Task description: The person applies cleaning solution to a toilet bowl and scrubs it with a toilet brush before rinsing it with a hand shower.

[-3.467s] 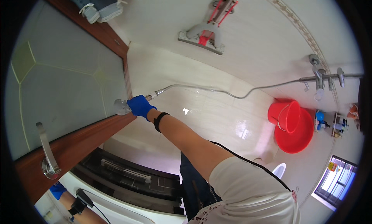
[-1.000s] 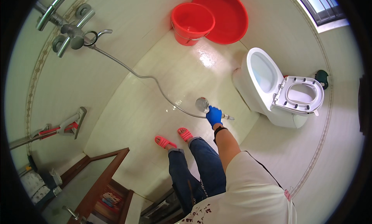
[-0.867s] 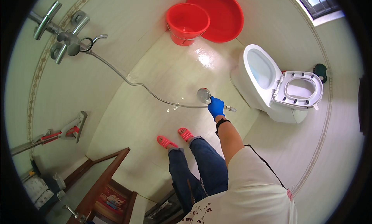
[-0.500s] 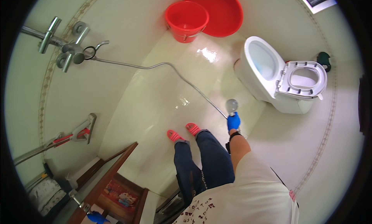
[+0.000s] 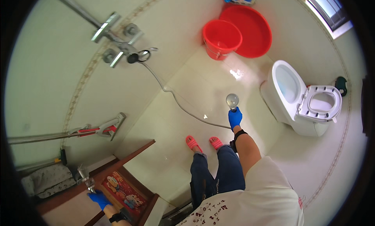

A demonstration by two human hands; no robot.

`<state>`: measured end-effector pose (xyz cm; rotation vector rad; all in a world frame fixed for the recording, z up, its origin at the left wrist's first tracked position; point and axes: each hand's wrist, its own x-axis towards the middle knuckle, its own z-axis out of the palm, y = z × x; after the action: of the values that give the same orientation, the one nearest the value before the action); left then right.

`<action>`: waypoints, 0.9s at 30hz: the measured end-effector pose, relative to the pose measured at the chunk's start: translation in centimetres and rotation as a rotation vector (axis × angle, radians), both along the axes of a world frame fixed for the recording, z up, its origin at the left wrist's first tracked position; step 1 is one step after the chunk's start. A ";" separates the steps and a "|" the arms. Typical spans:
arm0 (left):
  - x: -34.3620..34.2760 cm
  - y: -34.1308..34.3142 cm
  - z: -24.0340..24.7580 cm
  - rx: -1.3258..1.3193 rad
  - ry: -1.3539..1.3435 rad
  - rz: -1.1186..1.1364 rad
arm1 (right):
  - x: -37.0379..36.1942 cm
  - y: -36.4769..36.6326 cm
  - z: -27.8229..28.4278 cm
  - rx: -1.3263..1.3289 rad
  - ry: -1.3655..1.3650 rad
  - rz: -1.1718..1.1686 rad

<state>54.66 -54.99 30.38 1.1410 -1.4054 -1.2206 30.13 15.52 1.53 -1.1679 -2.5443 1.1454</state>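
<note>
My right hand, in a blue glove, is closed round the handle of a shower head with a clear, rounded head. It is held out in front of my right leg, above the floor. From it a metal hose runs to the wall-mounted shower mixer at upper left. At lower left my left hand, also blue-gloved, is beside a brown-framed door. Its fingertips are close to a metal door handle; whether they grip it is unclear. No water spray is visible.
A red bucket and large red basin stand at the far wall. To the right is a white toilet with its seat raised. A mop leans at left. Pink slippers are on my feet on the shiny floor.
The whole view has shifted, so fixtures appear farther right. The shower head stays in my right hand, now more upright. More of my left hand and wrist shows beside the door.
</note>
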 end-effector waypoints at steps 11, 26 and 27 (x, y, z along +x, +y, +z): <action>-10.2 -2.1 -3.2 0.333 0.236 -0.127 | -6.4 -7.1 11.5 -0.080 0.275 0.109; -30.3 30.5 -5.7 0.486 -0.130 -1.041 | -13.4 -3.8 13.2 -0.446 0.502 0.169; -32.8 32.7 -3.7 0.387 -0.130 -1.189 | -13.6 -5.0 14.4 -0.522 0.483 0.180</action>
<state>21.86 -22.25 26.69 0.5450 -2.0973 -2.3342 16.53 10.54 15.90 -0.6169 -2.0658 1.9374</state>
